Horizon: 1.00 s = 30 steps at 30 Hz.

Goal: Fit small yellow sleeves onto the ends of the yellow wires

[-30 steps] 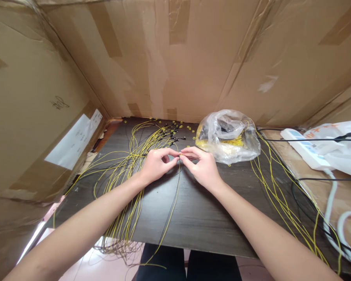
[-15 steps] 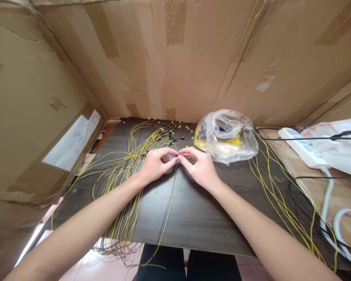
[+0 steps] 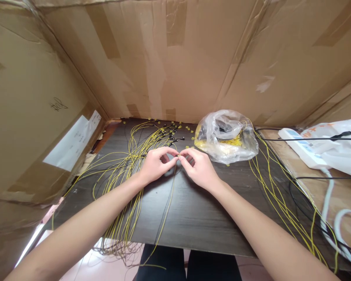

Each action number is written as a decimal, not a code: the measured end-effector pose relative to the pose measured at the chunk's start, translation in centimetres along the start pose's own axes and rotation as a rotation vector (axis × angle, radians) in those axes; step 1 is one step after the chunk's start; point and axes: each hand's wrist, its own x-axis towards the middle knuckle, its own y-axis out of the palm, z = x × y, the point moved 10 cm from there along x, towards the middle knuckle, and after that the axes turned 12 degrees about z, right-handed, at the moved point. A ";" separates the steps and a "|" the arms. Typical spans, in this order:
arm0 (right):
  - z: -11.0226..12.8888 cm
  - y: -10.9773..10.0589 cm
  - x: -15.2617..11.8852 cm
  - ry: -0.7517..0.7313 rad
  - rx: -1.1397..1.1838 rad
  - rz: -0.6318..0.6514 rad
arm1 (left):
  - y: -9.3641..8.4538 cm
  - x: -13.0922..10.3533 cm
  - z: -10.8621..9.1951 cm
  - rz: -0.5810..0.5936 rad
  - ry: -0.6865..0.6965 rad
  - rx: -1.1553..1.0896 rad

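Note:
My left hand [image 3: 157,164] is closed in a pinch on the end of a thin yellow wire [image 3: 170,199], which hangs down past the table's front edge. Facing it, my right hand [image 3: 201,168] pinches a small yellow piece [image 3: 178,155] at that same end; the fingertips of both hands nearly meet there. The exact shape of the piece and the wire's tip are mostly hidden by the fingers. Beside my left hand lies a large bundle of yellow wires [image 3: 133,171] with black ends [image 3: 173,138] pointing to the back.
Small yellow pieces [image 3: 187,128] are scattered at the back of the dark table [image 3: 204,218]. A clear plastic bag [image 3: 236,152] with yellow contents stands back right. More yellow wires [image 3: 269,179], black cables and a white power strip [image 3: 302,148] lie right. Cardboard walls [image 3: 152,58] enclose the table.
My right hand's fingers have shifted slightly and drawn a little to the right, so the small yellow piece shows more. My left hand stays nearly in place.

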 end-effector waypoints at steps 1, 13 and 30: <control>0.0 0.0 0.0 -0.003 -0.005 0.001 | 0.0 0.0 0.2 0.004 -0.019 -0.011; -0.3 -0.4 0.0 -0.015 -0.040 -0.003 | 0.4 0.1 1.1 0.064 -0.088 -0.069; -0.3 -0.3 0.1 -0.012 -0.047 0.001 | 0.1 0.0 0.7 0.046 -0.020 -0.014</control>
